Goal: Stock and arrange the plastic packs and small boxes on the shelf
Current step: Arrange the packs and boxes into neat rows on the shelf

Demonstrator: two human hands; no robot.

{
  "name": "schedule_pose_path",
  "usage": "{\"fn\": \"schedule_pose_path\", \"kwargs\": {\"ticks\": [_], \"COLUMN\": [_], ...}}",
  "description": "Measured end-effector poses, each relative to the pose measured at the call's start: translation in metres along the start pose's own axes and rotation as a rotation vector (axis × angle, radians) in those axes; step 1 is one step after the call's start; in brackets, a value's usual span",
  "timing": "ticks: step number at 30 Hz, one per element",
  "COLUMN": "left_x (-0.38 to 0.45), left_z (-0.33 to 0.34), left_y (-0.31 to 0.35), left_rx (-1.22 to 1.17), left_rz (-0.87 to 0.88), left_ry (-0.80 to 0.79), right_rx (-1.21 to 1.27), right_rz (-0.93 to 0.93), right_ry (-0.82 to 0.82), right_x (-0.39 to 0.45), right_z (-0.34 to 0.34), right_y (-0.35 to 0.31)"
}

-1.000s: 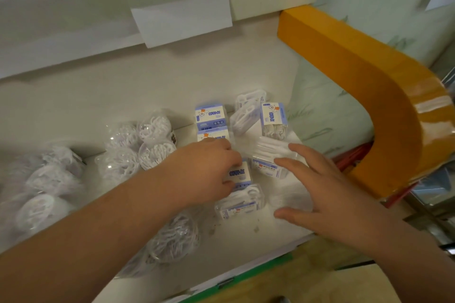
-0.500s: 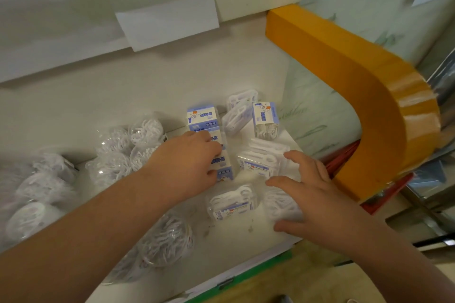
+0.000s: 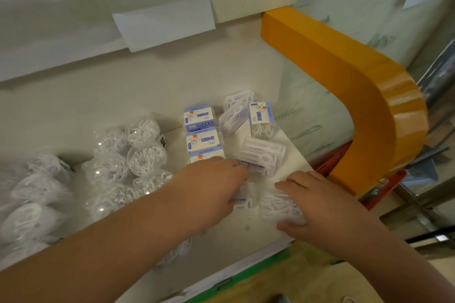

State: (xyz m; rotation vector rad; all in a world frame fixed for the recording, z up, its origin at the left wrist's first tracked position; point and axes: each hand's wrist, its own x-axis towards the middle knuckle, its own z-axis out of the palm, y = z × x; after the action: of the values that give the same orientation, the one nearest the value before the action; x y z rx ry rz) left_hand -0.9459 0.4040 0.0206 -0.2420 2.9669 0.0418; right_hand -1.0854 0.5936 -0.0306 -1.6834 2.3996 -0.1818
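Observation:
On the white shelf, three blue-and-white small boxes lie in a column, the far one, the middle one and a near one partly under my fingers. My left hand curls over a small clear box with a blue label near the front. My right hand grips a clear plastic pack of white picks between thumb and fingers. A larger clear box lies just behind both hands. An upright labelled box stands at the back right.
Several round clear packs crowd the shelf's left half. Two clear boxes lean at the back. An orange curved panel closes the right side. A white paper tag hangs above. The front lip has a green strip.
My left hand has come back from the column of blue boxes onto the small clear box at the front. My right hand has closed around the clear pack beside it.

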Motion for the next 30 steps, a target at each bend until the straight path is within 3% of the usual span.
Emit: {"fn": "schedule_pose_path", "kwargs": {"ticks": [8,13,18,30], "left_x": [0.027,0.041,0.066,0.075], "left_z": [-0.002,0.001,-0.008,-0.011], "left_y": [0.009,0.003,-0.013,-0.015], "left_rx": [0.051,0.089,0.068,-0.215], "left_rz": [0.113,0.142,0.147,0.041], "left_ry": [0.085,0.229,0.014,-0.04], "right_rx": [-0.024,0.026,0.213,0.542], "right_rz": [0.079,0.089,0.089,0.163], "right_ry": [0.051,0.073,0.16,0.335], "right_x": [-0.04,-0.05,-0.046,-0.017], "right_z": [0.005,0.017,0.024,0.037], "right_y": [-0.004,-0.011,-0.012,-0.006]}}
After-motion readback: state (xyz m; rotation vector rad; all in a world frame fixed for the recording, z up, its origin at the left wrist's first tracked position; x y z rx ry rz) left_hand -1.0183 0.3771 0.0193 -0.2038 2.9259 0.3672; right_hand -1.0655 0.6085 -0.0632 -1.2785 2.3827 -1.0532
